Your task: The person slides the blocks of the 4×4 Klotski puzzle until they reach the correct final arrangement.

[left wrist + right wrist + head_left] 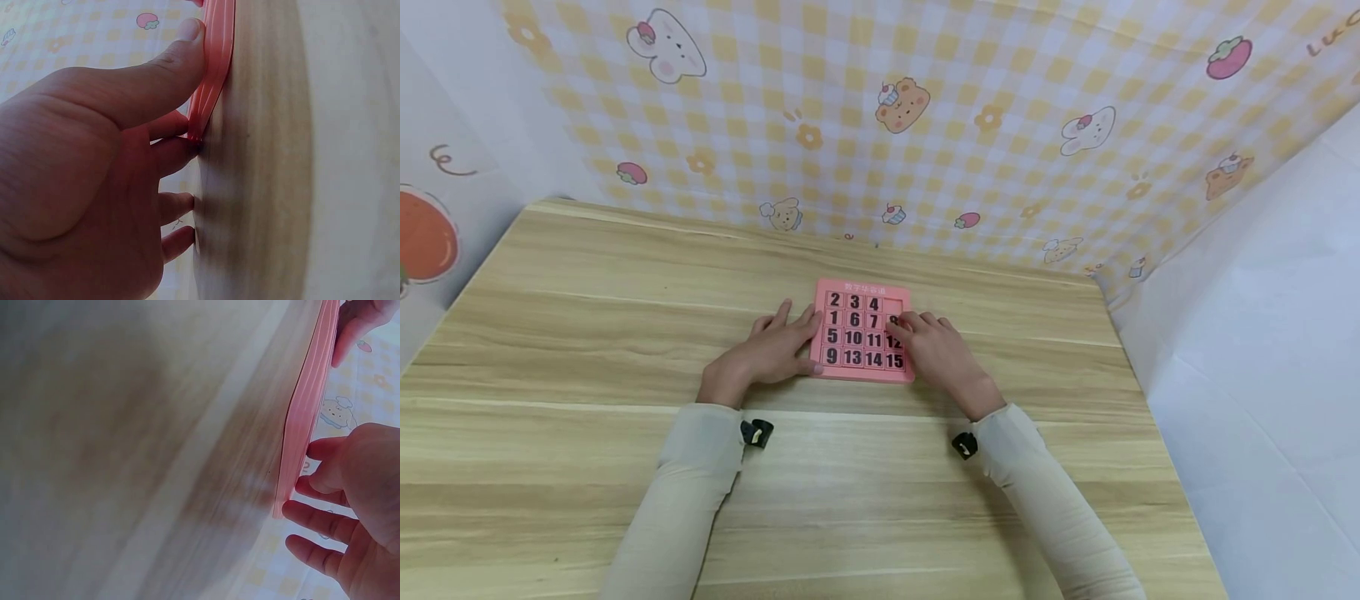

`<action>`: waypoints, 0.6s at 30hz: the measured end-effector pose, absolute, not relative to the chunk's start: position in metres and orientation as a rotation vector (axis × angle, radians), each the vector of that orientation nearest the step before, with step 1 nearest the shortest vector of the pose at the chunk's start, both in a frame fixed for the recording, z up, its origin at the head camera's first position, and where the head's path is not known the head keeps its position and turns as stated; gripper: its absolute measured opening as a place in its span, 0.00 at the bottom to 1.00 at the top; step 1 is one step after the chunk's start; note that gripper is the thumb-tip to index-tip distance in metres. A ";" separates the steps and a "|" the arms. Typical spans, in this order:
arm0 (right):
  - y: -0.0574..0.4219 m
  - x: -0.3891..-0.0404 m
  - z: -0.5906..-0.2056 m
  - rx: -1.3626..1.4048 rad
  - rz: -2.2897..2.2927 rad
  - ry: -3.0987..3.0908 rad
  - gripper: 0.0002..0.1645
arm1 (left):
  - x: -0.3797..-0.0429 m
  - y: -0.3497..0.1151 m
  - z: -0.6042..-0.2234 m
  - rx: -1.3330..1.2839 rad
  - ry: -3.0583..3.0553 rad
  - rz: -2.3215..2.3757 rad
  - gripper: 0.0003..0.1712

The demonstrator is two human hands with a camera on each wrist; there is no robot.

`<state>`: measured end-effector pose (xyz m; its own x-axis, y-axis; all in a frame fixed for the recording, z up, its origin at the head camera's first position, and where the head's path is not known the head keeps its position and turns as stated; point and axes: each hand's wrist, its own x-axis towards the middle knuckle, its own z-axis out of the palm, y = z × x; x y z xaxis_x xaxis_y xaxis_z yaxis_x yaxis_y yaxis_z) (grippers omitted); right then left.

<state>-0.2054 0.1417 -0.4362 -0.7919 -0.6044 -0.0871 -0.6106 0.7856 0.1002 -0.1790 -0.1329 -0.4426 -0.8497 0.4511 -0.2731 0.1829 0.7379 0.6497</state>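
The pink number puzzle [862, 332] lay flat mid-table [587, 333], its title edge toward the far wall, while the left hand [767, 354] steadied its left edge with straight fingers, thumb [156, 75] pressing the rim, and the right hand's [936, 350] relaxed fingertips touched a right-column tile.

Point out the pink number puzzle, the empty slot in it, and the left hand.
pink number puzzle [853, 338], head view, on the tile numbered 10.
empty slot [892, 304], head view, middle of the top right gap.
left hand [767, 354], head view, back of the hand.
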 end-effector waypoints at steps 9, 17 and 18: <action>0.141 -0.205 -0.437 -1.002 0.192 2.921 0.27 | -0.179 -0.133 -0.443 0.481 2.521 0.880 0.51; 0.142 -0.207 -0.436 -1.002 0.171 2.948 0.28 | -0.178 -0.133 -0.442 0.476 2.521 0.878 0.50; 0.142 -0.207 -0.436 -1.000 0.160 2.954 0.28 | -0.178 -0.133 -0.442 0.476 2.520 0.879 0.50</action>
<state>-0.2072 0.1419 -0.4357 -0.7947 -0.6048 -0.0510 -0.6068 0.7897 0.0905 -0.1782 -0.1330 -0.4418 -0.8501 0.4465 -0.2792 0.1760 0.7406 0.6484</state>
